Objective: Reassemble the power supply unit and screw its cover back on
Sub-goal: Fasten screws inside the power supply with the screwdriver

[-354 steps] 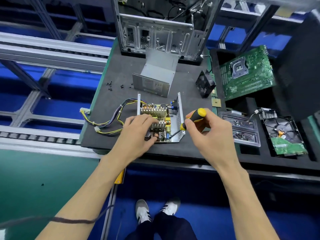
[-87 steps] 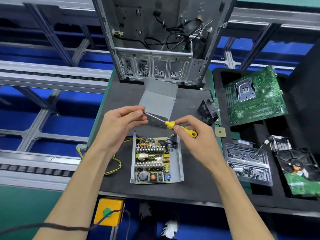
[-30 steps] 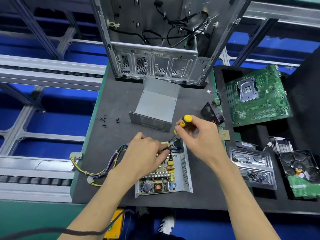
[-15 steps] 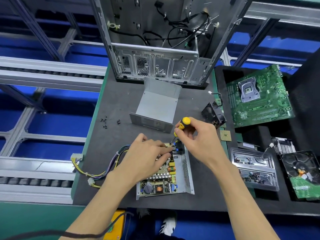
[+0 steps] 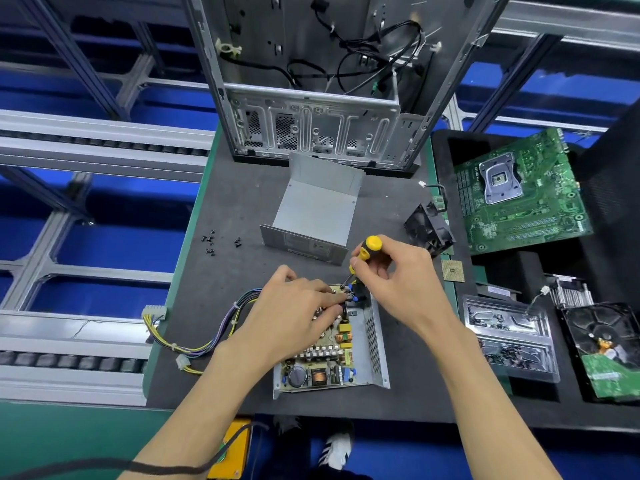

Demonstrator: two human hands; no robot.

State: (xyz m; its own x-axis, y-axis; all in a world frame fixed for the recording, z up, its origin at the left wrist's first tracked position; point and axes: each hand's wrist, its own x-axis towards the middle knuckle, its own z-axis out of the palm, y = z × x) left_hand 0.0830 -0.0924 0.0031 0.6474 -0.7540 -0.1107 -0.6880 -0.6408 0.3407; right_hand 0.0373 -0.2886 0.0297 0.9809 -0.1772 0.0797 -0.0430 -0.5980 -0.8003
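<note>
Gripping a yellow-handled screwdriver (image 5: pixel 364 255), the right hand (image 5: pixel 398 282) pokes its tip into the open power supply unit (image 5: pixel 332 348) at the bench's (image 5: pixel 228 209) near edge. Left hand (image 5: pixel 294 317) presses curled fingers on the circuit board; cover (image 5: pixel 315 213) sits just behind.

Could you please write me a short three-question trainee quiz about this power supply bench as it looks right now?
1. True or false: the grey sheet-metal cover already sits on the open power supply unit.
2. Which hand holds the yellow-and-black screwdriver? A left hand; B right hand.
3. Fill in: the loose black screws lie to the cover's ____.

Key: 1 false; 2 B; 3 left.
</note>
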